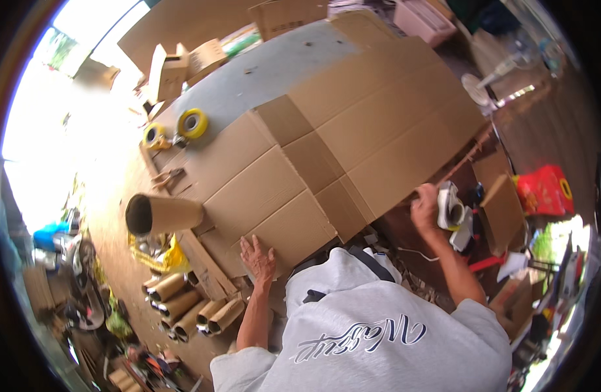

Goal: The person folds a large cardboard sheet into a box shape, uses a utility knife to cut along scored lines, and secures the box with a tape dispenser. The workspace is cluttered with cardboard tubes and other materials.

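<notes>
A large flattened sheet of brown cardboard (392,124), with crease lines and narrow flaps, is spread over the table in front of me. My left hand (257,259) lies on its near left part, fingers spread and palm down. At the near right edge, my right hand (426,206) has its fingers curled closed on the cardboard's rim; the fingertips are partly hidden. Close to the right hand is a white tape dispenser (452,208), below the table's edge.
Yellow tape rolls (193,123) and pliers (167,178) sit at the table's left. A wide cardboard tube (176,215) stands out beside them, with several smaller tubes (179,304) stacked below. The grey tabletop (267,72) shows beyond the sheet. A red bag (542,191) is at right.
</notes>
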A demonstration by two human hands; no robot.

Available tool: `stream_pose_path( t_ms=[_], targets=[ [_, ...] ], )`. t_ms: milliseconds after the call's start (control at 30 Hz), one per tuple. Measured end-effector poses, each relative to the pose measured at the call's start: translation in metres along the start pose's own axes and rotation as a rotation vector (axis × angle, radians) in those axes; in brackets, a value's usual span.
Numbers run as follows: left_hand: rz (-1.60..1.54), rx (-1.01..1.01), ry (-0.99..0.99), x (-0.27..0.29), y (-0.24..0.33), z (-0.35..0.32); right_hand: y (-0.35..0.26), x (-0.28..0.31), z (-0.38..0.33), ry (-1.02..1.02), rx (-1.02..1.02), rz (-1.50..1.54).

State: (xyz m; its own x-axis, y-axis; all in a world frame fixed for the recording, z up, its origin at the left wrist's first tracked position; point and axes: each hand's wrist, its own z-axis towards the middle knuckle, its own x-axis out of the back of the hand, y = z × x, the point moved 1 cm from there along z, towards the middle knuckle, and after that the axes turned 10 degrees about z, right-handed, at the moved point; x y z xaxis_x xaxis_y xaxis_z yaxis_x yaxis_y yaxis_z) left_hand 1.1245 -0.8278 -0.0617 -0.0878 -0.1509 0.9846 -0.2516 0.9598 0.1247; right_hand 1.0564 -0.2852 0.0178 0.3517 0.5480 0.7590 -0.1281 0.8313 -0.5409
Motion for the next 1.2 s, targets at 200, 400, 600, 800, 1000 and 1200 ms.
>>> stream_pose_path(
  t_ms=[200,400,600,800,1000,1200],
  targets=[
    [0.029,0.435,-0.087,-0.008,0.003,-0.031,-0.153,-0.155,-0.009,-0.606,-0.067,0.103],
    [-0.158,0.567,-0.086,-0.046,-0.017,-0.039,-0.136,-0.206,-0.016,-0.588,0.048,0.046],
    [-0.177,0.512,-0.053,-0.032,-0.023,-0.037,-0.096,-0.219,0.022,-0.475,-0.011,-0.036],
    [-0.524,0.532,0.4,0.012,-0.105,0.015,-0.103,-0.222,0.025,-0.488,-0.068,-0.11],
    [-0.547,0.192,0.585,0.174,-0.188,0.13,-0.14,-0.224,0.015,-0.482,-0.164,-0.137],
    [-0.564,-0.082,0.621,0.169,-0.154,0.167,-0.233,-0.241,0.038,-0.398,-0.123,0.443]
  ],
)
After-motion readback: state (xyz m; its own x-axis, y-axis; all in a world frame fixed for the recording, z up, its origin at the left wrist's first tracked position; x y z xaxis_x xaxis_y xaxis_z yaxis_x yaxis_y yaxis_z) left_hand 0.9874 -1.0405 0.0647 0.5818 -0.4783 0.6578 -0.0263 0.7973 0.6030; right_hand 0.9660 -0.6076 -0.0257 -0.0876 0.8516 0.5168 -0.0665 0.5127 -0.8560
